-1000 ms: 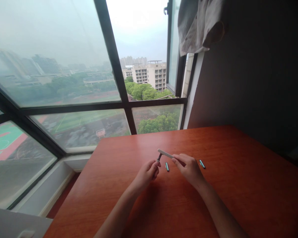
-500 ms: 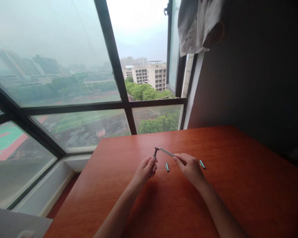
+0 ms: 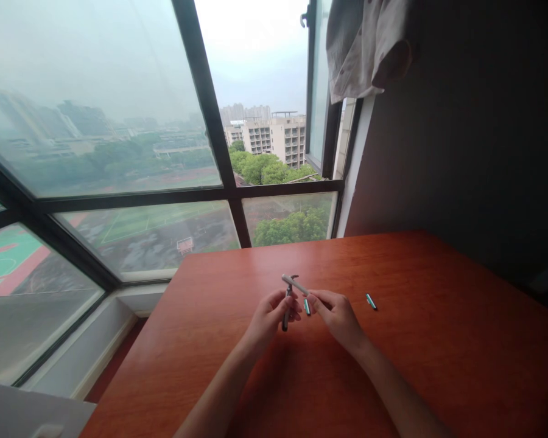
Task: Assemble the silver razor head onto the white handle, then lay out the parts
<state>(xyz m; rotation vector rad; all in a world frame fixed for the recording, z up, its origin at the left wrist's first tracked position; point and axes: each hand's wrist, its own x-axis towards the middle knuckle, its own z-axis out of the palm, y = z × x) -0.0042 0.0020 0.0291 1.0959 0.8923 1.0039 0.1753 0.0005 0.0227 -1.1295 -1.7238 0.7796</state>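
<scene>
Table (image 3: 447,340): under both raised hands
Left hand (image 3: 270,311): fingers curled round handle (image 3: 285,317)
Right hand (image 3: 339,313): fingers pinching pale stick (image 3: 296,284)

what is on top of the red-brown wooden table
On the table, one small teal-black bar shows between the left hand and right hand, another teal-black bar farther right. What the hands and forearms cover there cannot be seen.

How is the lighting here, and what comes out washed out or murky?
Head view: the sky is near white up top; head view: the right-hand wall sinks almost to black; head view: a pale sheen lies on the far part of the table, and the handle in the left hand shows little fine detail.
</scene>
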